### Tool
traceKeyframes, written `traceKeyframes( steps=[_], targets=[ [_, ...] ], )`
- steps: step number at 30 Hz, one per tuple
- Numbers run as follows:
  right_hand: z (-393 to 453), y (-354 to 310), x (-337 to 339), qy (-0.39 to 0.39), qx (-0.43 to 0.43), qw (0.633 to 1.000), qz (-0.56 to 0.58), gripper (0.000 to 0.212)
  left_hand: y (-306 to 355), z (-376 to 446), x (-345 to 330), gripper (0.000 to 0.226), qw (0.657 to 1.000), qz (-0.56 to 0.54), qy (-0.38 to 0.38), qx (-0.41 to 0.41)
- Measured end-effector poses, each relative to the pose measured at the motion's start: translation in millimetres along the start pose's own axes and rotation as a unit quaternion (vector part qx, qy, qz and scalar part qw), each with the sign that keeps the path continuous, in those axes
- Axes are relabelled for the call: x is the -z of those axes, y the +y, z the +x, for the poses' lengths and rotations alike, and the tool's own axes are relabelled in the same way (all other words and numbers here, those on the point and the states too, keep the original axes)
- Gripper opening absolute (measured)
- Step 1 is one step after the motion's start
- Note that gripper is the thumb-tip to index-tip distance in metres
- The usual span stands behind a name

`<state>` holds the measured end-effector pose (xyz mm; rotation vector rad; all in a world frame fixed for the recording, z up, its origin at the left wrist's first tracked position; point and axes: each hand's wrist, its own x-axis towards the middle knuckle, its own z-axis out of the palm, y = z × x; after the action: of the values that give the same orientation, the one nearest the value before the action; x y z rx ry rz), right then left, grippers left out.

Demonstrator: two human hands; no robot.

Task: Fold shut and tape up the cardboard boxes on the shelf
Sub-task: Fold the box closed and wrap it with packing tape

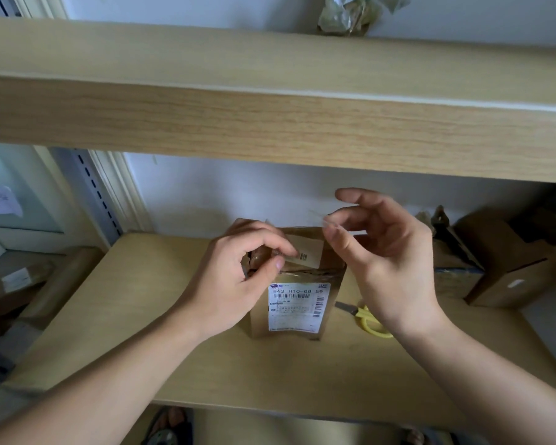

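Small cardboard box (297, 285) standing mid-shelf (142, 316), flaps folded, taping underway. Left hand (235, 284) gripping the tape roll (260, 259); right hand (379, 261) pinching the clear tape (318, 216) end. Second box (507, 268) gaping open, waiting.
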<state>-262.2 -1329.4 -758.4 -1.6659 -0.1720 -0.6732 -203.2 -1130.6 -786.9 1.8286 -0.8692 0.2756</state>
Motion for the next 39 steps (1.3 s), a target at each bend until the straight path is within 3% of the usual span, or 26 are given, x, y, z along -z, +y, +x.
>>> traceKeyframes(
  steps=[9,14,24,31,39],
  targets=[
    [-1.8,0.0,-8.6,-0.028,-0.06,0.997,0.043,0.017,6.6,-0.5,3.9,0.011,0.993,-0.091,-0.007,0.072],
    [-7.6,-8.2,-13.9,-0.044,-0.035,0.998,0.024,0.004,14.8,-3.2,4.8,0.016,0.994,-0.082,-0.025,0.063],
    [-15.2,-11.7,-14.0,-0.055,-0.048,0.997,-0.03,0.006,24.6,-4.3,10.8,0.033,0.994,-0.073,-0.061,0.062],
    [-16.9,-9.6,-11.9,-0.071,-0.05,0.994,-0.068,0.006,20.6,-3.4,8.9,0.013,0.994,-0.051,-0.057,0.077],
    [-17.4,-7.0,-1.1,-0.124,-0.039,0.983,-0.133,0.011,23.0,-5.4,15.4,0.008,0.995,-0.005,-0.066,0.072]
  ],
)
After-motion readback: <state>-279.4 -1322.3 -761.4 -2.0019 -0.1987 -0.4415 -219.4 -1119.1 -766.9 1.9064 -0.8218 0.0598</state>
